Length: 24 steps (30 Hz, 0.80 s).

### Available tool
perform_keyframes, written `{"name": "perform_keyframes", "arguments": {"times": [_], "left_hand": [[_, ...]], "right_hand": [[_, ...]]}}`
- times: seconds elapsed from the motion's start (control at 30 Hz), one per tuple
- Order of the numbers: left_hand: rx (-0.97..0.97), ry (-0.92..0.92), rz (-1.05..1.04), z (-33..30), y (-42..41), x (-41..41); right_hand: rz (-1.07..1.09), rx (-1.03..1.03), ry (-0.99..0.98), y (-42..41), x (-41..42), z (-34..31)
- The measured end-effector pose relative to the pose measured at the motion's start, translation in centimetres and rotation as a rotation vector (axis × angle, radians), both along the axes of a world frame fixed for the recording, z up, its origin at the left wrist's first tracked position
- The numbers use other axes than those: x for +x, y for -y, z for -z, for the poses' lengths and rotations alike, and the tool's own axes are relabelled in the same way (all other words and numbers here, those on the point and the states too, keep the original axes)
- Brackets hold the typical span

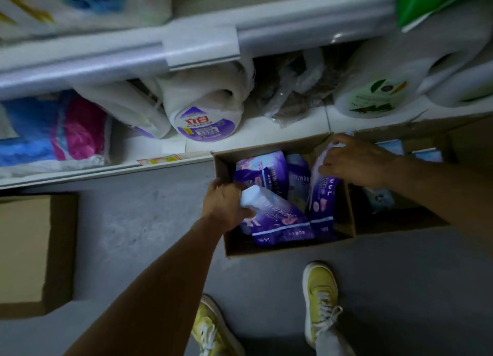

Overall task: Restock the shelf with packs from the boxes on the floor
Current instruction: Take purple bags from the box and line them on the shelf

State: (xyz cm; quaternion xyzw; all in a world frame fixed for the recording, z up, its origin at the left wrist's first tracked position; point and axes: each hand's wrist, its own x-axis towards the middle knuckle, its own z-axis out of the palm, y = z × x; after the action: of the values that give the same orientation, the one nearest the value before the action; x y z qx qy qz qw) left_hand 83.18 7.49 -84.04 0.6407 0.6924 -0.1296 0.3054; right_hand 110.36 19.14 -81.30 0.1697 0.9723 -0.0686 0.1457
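Both hands are down in the open cardboard box on the grey floor, right in front of the bottom shelf. The left hand has its fingers curled round the pale upper end of a purple pack, which lies tilted across the near side of the box. The right hand comes in from the right and pinches the top edge of a second purple pack, and that one stands nearly upright against the box's right wall. More purple packs sit deeper in the box between the two hands, lying against one another.

Just to the right, touching this box, is a second box with light blue packs inside, partly hidden by the right forearm. Far left on the floor, well apart, a third cardboard box sits.

On the bottom shelf: a blue and pink soft pack at the left, white detergent jugs with a purple label in the middle, a crumpled clear plastic bag beside them, and a white jug with a green label to the right. Two yellow sneakers show at the bottom edge.
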Motion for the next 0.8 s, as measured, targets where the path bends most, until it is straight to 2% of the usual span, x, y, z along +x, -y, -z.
{"name": "perform_keyframes", "arguments": {"times": [0.1,0.17,0.23,0.33,0.5,0.63,0.8], "left_hand": [[-0.044,0.077,-0.284,-4.4,2.2,-1.7],[-0.036,0.145,-0.550,-7.6,3.8,-3.3],[-0.003,0.232,-0.787,-10.1,5.4,-4.5],[0.079,0.367,-1.063,-15.0,7.5,-6.0],[0.250,0.552,-1.356,-22.5,10.2,-6.3],[0.401,0.705,-1.540,-29.3,12.4,-5.8],[0.688,0.846,-1.679,-37.5,14.7,-5.4]], "right_hand": [[0.293,-0.082,0.068,0.5,0.3,-4.5],[0.498,-0.146,-0.031,1.0,0.8,-7.1],[0.748,-0.251,-0.030,1.3,1.1,-9.5],[1.015,-0.438,-0.116,1.8,0.1,-13.9],[1.135,-0.721,-0.410,2.7,-3.1,-21.5],[1.141,-0.976,-0.592,4.1,-6.3,-28.7],[1.090,-0.994,-0.739,6.7,-11.3,-38.1]]}}
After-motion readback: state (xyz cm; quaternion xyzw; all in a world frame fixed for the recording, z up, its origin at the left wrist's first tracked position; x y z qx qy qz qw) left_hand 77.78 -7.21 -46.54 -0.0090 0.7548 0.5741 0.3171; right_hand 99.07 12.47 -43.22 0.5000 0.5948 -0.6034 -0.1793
